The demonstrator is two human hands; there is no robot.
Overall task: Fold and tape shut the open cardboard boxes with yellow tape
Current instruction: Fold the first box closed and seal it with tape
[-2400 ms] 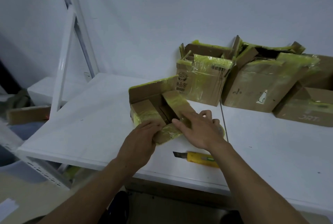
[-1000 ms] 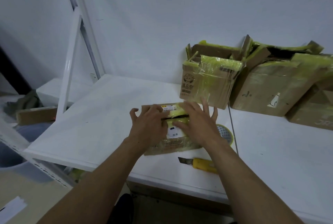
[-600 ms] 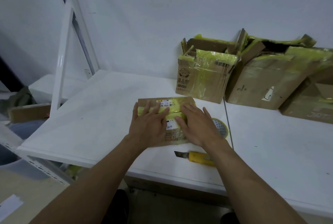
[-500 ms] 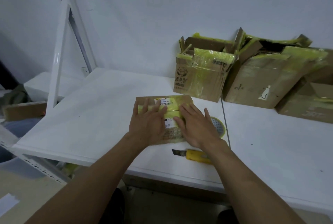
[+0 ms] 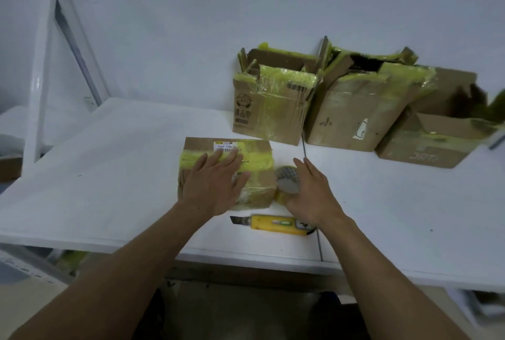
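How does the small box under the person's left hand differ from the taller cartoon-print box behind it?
The small box has its flaps folded flat under the left hand; the cartoon-print box has flaps sticking up, open. The small box lies low; the cartoon-print box stands taller, by the wall. The small box carries a white barcode label; the cartoon-print box a printed logo. Both are brown cardboard with yellow tape.

The brown cardboard box (image 5: 261, 179) wore a yellow tape band (image 5: 262, 160) and a white barcoded label (image 5: 225, 145). The tape roll (image 5: 287, 179) was yellow, the knife (image 5: 276, 225) yellow with a dark blade, the desk (image 5: 123, 162) white.
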